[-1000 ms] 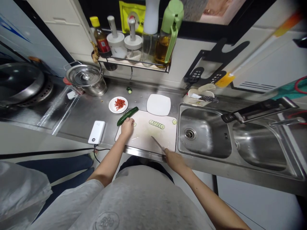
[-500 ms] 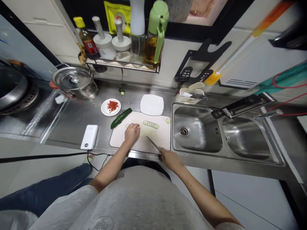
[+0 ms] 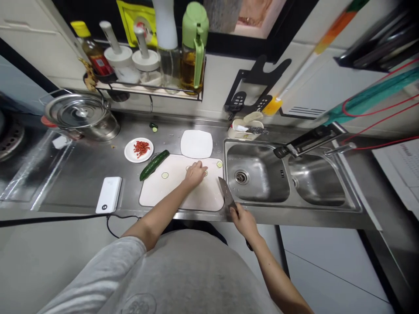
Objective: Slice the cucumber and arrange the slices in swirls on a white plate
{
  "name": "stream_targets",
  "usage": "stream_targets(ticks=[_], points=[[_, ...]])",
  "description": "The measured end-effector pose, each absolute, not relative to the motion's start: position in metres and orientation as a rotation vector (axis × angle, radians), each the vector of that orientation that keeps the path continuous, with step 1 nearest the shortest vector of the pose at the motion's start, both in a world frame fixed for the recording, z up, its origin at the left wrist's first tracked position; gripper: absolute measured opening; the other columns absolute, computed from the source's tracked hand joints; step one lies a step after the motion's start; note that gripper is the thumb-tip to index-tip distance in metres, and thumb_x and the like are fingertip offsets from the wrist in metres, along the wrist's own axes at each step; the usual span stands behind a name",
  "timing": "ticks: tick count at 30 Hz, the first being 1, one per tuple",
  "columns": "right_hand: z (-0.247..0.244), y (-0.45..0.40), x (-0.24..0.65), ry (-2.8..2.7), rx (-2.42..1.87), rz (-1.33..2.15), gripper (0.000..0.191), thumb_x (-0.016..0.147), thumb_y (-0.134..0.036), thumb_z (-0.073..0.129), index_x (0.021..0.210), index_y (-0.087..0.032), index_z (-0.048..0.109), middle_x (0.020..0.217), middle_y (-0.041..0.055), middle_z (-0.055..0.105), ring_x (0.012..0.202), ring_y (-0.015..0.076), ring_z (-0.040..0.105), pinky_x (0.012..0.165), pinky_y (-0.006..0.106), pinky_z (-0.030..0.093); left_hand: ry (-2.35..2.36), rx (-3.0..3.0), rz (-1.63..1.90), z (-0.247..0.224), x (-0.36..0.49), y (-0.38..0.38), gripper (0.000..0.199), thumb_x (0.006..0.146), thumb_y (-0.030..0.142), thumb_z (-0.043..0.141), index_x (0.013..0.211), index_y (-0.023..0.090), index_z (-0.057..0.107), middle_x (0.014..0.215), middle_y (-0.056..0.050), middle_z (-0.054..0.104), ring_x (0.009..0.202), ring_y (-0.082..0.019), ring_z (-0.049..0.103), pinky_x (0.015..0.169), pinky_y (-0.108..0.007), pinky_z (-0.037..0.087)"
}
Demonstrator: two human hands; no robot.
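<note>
My left hand lies over the row of cucumber slices on the pale cutting board. Its fingers reach out across them and hide most of the row. In my right hand is a kitchen knife, its blade pointing away from me over the board's right edge. One loose slice rests on the left part of the board, and another cucumber piece sits at its far right corner. A whole-looking green cucumber lies along the board's left edge.
Behind the board is a white square plate. A round plate with chopped red bits stands left of it. A white power bank, a lidded steel pot and a double sink flank the board. Seasoning bottles fill the wall rack.
My left hand has moved right from the loose slice onto the row of slices. My right hand has shifted the knife rightward, toward the board's edge. The camera view has turned somewhat.
</note>
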State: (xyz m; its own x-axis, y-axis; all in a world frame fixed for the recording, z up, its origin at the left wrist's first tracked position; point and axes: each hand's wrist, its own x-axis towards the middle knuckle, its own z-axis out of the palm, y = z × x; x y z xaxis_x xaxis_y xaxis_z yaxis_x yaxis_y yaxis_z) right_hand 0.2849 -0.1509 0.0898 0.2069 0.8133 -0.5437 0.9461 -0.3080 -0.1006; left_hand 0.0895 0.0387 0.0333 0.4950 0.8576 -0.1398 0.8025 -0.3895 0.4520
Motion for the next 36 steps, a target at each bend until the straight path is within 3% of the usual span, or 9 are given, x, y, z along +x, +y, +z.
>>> stream_targets(ticks=[6,15,21,28,36], points=[[0.085,-0.153,0.29,1.691,2.256,-0.764,0.037,0.099,-0.036,0.029,0.124,-0.02,0.051,0.096,0.0076,0.071,0.086,0.0207,0.065,0.066,0.026,0.035,1.316,2.278,0.19,0.026,0.092,0.04,0.019,0.091,0.026,0.048,0.093,0.022,0.067,0.106,-0.01,0.049,0.102,-0.025,0.047,0.083,-0.038,0.042],[0.081,-0.147,0.293,1.698,2.253,-0.787,0.041,0.098,-0.038,0.028,0.125,-0.017,0.05,0.096,0.0102,0.071,0.088,0.0242,0.066,0.066,0.028,0.036,1.267,2.413,0.09,0.028,0.098,0.044,0.021,0.093,0.022,0.044,0.097,0.02,0.063,0.109,-0.011,0.053,0.104,-0.024,0.048,0.081,-0.035,0.044],[0.074,-0.147,0.295,1.71,2.27,-0.798,0.042,0.098,-0.04,0.027,0.124,-0.017,0.05,0.097,0.0108,0.071,0.087,0.0243,0.066,0.067,0.028,0.036,1.318,2.326,0.135,0.04,0.095,0.033,0.02,0.093,0.021,0.043,0.094,0.02,0.063,0.098,-0.01,0.062,0.098,-0.022,0.053,0.083,-0.034,0.042],[0.074,-0.14,0.289,1.685,2.328,-0.846,0.038,0.095,-0.038,0.034,0.12,-0.015,0.051,0.098,0.011,0.071,0.086,0.0232,0.066,0.066,0.027,0.034,1.598,1.78,0.304,0.053,0.048,0.005,0.011,0.085,0.024,0.054,0.09,0.024,0.063,0.089,0.0,0.069,0.082,-0.016,0.06,0.067,-0.026,0.041],[0.079,-0.126,0.269,1.827,2.266,-0.843,0.034,0.096,-0.034,0.036,0.121,-0.015,0.05,0.097,0.0102,0.071,0.085,0.0214,0.065,0.068,0.026,0.036,1.791,1.687,0.277,0.04,-0.006,-0.007,0.009,0.082,0.025,0.058,0.087,0.024,0.065,0.08,0.001,0.068,0.076,-0.016,0.06,0.066,-0.026,0.04]])
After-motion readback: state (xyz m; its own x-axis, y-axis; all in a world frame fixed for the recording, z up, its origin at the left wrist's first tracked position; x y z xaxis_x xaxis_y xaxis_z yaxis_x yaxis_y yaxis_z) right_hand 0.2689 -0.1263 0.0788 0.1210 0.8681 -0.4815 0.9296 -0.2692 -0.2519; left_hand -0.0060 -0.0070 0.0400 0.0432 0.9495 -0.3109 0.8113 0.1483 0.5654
